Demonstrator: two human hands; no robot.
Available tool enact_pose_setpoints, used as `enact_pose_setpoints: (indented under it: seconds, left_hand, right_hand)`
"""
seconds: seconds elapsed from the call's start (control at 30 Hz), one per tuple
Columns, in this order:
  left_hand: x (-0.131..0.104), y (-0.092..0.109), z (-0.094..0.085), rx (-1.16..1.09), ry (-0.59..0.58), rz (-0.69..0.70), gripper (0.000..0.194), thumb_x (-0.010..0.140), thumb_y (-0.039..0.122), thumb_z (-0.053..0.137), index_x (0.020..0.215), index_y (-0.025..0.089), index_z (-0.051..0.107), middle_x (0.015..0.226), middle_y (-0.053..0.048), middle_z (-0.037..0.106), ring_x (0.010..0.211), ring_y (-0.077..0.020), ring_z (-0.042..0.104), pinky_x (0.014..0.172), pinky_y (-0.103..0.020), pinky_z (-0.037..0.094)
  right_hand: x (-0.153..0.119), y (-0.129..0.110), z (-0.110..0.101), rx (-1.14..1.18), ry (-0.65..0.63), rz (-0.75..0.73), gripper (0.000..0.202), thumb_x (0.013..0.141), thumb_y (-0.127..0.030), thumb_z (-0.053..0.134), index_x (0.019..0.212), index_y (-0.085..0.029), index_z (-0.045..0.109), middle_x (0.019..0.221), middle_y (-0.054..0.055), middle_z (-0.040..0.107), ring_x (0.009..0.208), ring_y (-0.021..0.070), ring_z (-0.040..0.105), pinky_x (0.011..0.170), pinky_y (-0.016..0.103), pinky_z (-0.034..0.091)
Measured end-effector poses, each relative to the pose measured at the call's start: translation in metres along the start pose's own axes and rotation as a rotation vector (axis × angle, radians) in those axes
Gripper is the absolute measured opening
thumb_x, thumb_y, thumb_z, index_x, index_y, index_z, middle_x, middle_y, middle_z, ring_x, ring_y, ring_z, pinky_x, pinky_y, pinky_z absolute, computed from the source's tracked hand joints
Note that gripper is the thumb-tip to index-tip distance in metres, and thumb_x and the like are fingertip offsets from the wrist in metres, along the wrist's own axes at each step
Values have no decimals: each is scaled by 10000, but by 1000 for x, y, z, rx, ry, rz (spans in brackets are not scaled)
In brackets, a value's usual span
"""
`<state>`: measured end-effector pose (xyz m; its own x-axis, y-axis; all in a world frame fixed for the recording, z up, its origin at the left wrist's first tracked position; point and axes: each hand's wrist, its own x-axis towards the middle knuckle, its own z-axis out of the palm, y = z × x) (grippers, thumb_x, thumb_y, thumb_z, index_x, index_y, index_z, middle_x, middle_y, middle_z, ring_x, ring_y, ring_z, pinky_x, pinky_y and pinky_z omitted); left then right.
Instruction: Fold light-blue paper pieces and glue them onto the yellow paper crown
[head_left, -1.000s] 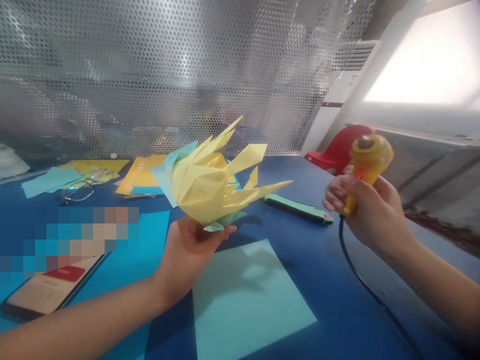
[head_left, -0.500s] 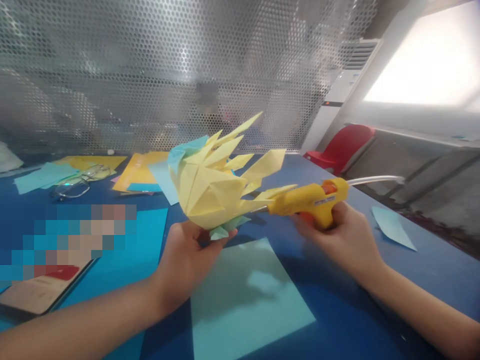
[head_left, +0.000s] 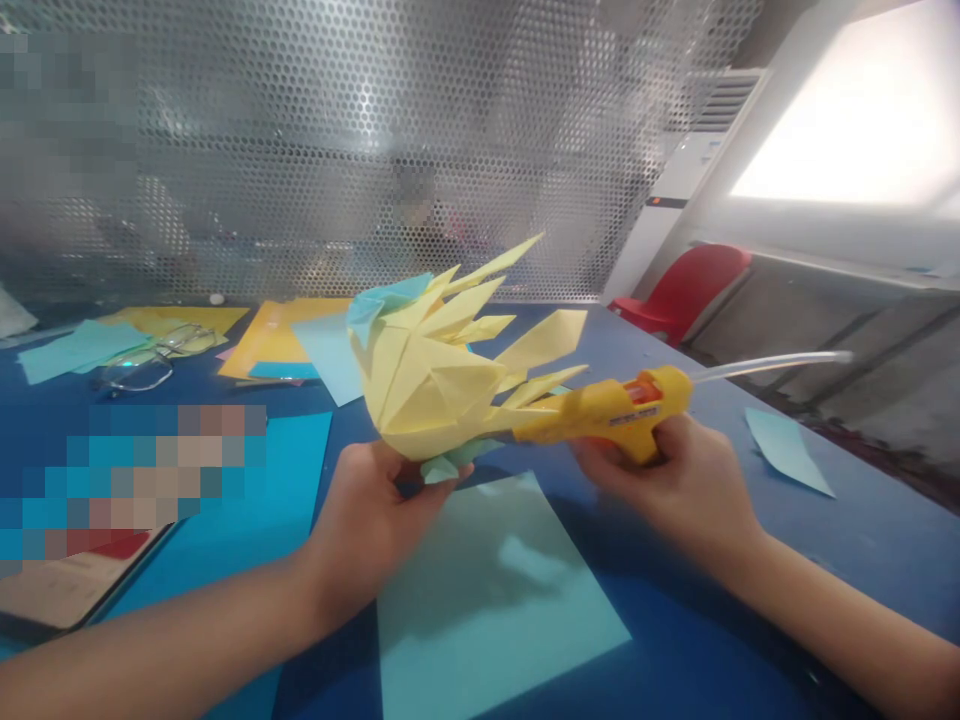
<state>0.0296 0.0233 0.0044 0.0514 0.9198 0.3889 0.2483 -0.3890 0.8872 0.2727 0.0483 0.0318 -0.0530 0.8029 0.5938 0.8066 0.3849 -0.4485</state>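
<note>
My left hand (head_left: 382, 520) is closed around the underside of a folded yellow paper flower (head_left: 427, 380), whose pointed petals stick out to the right. Blue-green paper shows at its top left and beneath it, by my thumb. Gripped in my right hand (head_left: 675, 480) is a yellow hot glue gun (head_left: 615, 415), with a clear glue stick (head_left: 772, 365) jutting from its rear. The gun's nozzle points left and reaches in at the flower's lower right side; the petals and paper partly hide its tip. A pale green paper sheet (head_left: 495, 620) lies flat below both hands.
Eyeglasses (head_left: 142, 370) and coloured papers (head_left: 255, 340) lie at the back left. A phone (head_left: 82, 590) rests on a bright blue sheet (head_left: 247, 540) at left. A small green paper (head_left: 787, 450) lies at right. Behind stand a perforated metal panel (head_left: 315, 150) and a red chair (head_left: 686, 290).
The glue gun has moved slightly left, its nozzle going further in beneath the petals. The flower has shifted a little to the right in view, still in my left hand.
</note>
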Motion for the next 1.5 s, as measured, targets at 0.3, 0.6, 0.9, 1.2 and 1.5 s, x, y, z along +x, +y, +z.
enact_pose_setpoints:
  seconds: [0.3, 0.6, 0.9, 1.2, 1.5]
  left_hand:
    - [0, 0, 0, 45, 13, 8, 132, 787, 235, 742, 911, 270, 772, 847, 76, 800, 752, -179, 761, 665, -210, 616]
    - [-1, -3, -1, 52, -15, 22, 121, 796, 197, 728, 885, 268, 769, 853, 70, 800, 764, -169, 761, 685, -202, 607]
    - [0, -1, -1, 45, -15, 25, 122, 804, 209, 717, 898, 268, 769, 856, 63, 801, 752, -173, 758, 676, -221, 612]
    - [1, 0, -1, 49, -11, 18, 130, 798, 231, 734, 918, 264, 772, 863, 57, 801, 760, -187, 758, 664, -231, 616]
    - [1, 0, -2, 42, -17, 12, 136, 805, 236, 725, 931, 261, 769, 888, 56, 800, 768, -188, 758, 691, -239, 619]
  right_hand:
    - [-2, 0, 1, -48, 17, -24, 274, 682, -393, 638, 543, -257, 445, 433, -42, 475, 361, 129, 422, 386, 271, 305]
    - [0, -2, 0, -86, 14, -73, 267, 672, -355, 572, 512, -267, 378, 398, -44, 406, 358, 130, 367, 393, 276, 264]
    - [0, -1, 0, -101, 18, -81, 232, 667, -353, 540, 531, -271, 372, 411, -36, 410, 370, 138, 383, 398, 278, 254]
    - [0, -1, 0, -106, 2, -81, 244, 671, -348, 543, 523, -270, 365, 406, -38, 387, 366, 133, 364, 397, 280, 244]
    - [2, -4, -1, -77, 2, -42, 240, 633, -354, 552, 506, -268, 368, 407, -33, 387, 385, 140, 381, 413, 282, 269]
